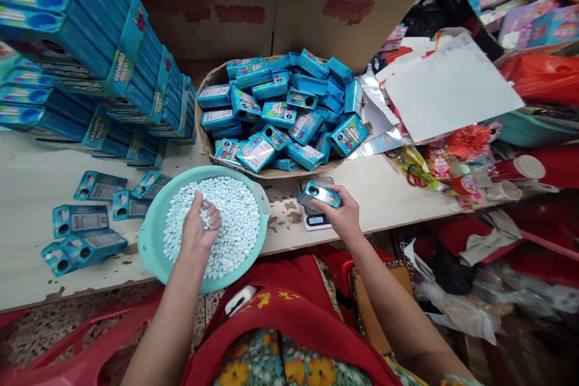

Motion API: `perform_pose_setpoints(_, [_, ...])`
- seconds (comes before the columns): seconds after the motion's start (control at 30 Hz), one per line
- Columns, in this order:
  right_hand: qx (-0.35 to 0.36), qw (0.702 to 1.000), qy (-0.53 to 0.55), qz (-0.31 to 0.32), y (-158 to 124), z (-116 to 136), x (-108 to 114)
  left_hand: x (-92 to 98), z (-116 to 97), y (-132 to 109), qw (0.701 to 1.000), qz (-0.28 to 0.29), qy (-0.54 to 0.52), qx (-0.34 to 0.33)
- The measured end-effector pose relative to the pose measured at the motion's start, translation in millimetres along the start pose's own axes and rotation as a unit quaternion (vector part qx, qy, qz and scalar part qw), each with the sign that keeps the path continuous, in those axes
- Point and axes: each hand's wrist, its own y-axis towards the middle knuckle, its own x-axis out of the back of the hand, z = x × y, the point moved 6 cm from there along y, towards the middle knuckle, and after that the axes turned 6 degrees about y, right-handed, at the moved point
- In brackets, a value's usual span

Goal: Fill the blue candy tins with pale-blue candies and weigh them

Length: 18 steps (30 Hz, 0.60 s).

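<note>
My left hand [199, 224] is over a turquoise basin [148, 226] full of small pale blue candies [239, 217]. Its fingers curl around what look like a few of these candies. In my right hand [346, 217] is a small blue candy box [322, 194] with a dark round hole at one end. The box is over a small digital scale [319, 221] with a lit display; whether it touches the scale's plate I cannot tell. Left of the basin, several similar boxes [99, 186] lie loose on the table.
Behind the basin, a cardboard tray [205, 148] is heaped with blue boxes. Tall stacks of blue boxes [113, 72] rise at the left. A large carton [294, 6] stands behind. White sheets [447, 87] and colourful packaging clutter the right. The worn white table's [289, 235] front edge is close to me.
</note>
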Motion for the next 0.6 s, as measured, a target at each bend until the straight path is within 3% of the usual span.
perform_pose_setpoints(0.13, [0.137, 0.982, -0.014, 0.131, -24, 72, -54, -41.1, -14, -39, 0.996, 0.069, -0.026, -0.057])
perform_pose_setpoints(0.27, [0.199, 0.956, -0.046, 0.209, -43, 105, -110, -64.4, -28, -61, 0.977, 0.063, -0.005, -0.202])
perform_pose_setpoints(0.4, [0.212, 0.948, -0.05, 0.232, -50, 110, -138, -59.6, -35, -62, 0.949, 0.001, 0.026, -0.315])
perform_pose_setpoints(0.6, [0.184, 0.951, -0.026, 0.245, -51, 108, -144, -35.4, -39, -49, 0.955, -0.022, 0.057, -0.29])
